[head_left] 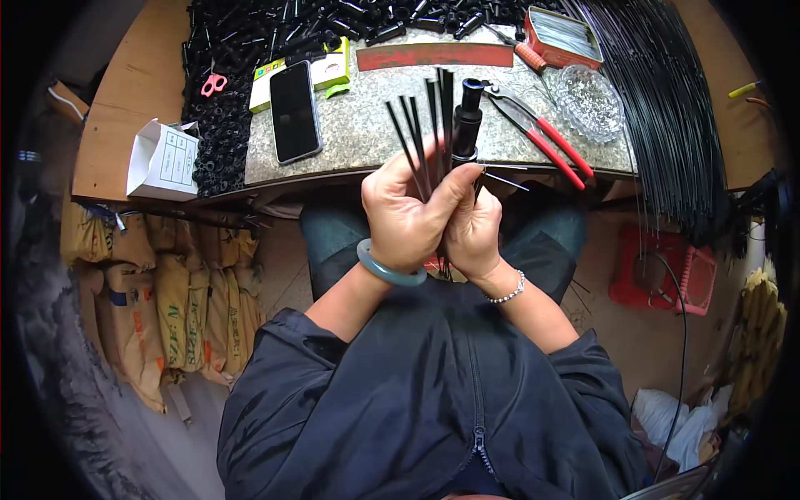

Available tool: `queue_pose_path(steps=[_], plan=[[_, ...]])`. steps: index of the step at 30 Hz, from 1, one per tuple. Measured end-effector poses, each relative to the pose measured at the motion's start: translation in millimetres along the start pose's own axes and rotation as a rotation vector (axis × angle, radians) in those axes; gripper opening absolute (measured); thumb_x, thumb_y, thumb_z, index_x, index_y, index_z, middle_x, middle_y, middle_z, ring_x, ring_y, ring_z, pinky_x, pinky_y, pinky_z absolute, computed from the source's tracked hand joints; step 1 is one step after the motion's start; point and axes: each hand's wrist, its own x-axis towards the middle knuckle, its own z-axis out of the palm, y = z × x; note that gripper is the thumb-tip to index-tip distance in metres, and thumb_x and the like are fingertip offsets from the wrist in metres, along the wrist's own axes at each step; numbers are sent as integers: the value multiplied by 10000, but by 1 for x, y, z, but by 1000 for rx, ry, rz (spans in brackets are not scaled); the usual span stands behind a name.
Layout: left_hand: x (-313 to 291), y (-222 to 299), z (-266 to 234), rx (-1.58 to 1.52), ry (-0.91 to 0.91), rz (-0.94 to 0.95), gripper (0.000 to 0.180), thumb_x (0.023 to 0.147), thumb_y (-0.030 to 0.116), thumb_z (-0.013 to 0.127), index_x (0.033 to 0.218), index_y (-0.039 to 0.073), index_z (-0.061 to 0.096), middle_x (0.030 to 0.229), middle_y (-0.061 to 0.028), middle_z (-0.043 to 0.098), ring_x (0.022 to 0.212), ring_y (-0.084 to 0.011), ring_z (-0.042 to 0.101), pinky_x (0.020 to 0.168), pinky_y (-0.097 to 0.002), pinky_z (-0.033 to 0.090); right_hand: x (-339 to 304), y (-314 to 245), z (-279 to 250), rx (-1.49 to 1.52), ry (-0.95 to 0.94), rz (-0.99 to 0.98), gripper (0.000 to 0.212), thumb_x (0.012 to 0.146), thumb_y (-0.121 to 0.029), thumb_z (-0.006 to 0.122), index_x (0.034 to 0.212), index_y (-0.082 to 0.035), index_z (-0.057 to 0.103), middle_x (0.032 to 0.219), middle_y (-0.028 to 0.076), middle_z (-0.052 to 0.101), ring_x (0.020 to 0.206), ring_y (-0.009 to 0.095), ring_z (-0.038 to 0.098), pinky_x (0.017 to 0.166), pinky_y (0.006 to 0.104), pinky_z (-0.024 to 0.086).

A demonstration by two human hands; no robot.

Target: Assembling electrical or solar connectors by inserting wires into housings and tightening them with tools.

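Note:
My left hand [407, 221] is closed round a loose bundle of thin black strips [414, 137]. The strips fan upward, and a few lower ends poke out beneath the hands. Against it, my right hand [475, 232] is closed, fingers curled and pressed near the left thumb. Thin silver wires [508, 177] stick out to the right from the right fingertips; their other ends are hidden. Just beyond the hands a black stepped tube [469, 121] stands upright on the speckled tabletop [350, 133].
Red-handled pliers [550, 142], a clear glass dish [587, 102] and a red tin [563, 40] of wires lie right. A phone [295, 112], white box [163, 158] and pink scissors [214, 84] lie left. Black tubes [383, 32] pile behind; long black strands [667, 117] hang over the right edge.

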Motion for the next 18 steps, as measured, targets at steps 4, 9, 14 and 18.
queue_pose_path(steps=[4, 9, 14, 18], plan=[[4, -4, -4, -277, -20, -96, 264, 781, 9, 711, 1025, -46, 626, 829, -49, 677, 735, -71, 611, 664, -214, 498, -5, -7, 1, 419, 7, 108, 205, 940, -193, 537, 1045, -19, 509, 951, 15, 560, 840, 68, 509, 742, 215, 430], [7, -7, -12, -428, -67, -203, 284, 776, 24, 723, 1038, -32, 626, 829, -50, 677, 732, -77, 613, 674, -216, 502, -6, 1, 2, 418, 140, -26, 175, 879, -108, 628, 999, 11, 582, 908, 45, 637, 823, 63, 565, 738, 203, 463], [6, -9, -12, -419, -28, -179, 295, 772, 35, 730, 1042, -24, 629, 828, -44, 673, 728, -73, 607, 675, -211, 501, -7, 1, -4, 390, 116, 54, 149, 878, -108, 630, 960, 15, 617, 917, 35, 640, 813, 51, 556, 729, 187, 456], [5, -11, -13, -400, -40, -185, 298, 770, 37, 733, 1043, -19, 631, 838, -42, 671, 735, -69, 604, 679, -209, 497, -7, -4, -7, 340, 71, 97, 139, 882, -97, 623, 961, 16, 620, 921, 35, 645, 803, 47, 558, 711, 185, 460]])
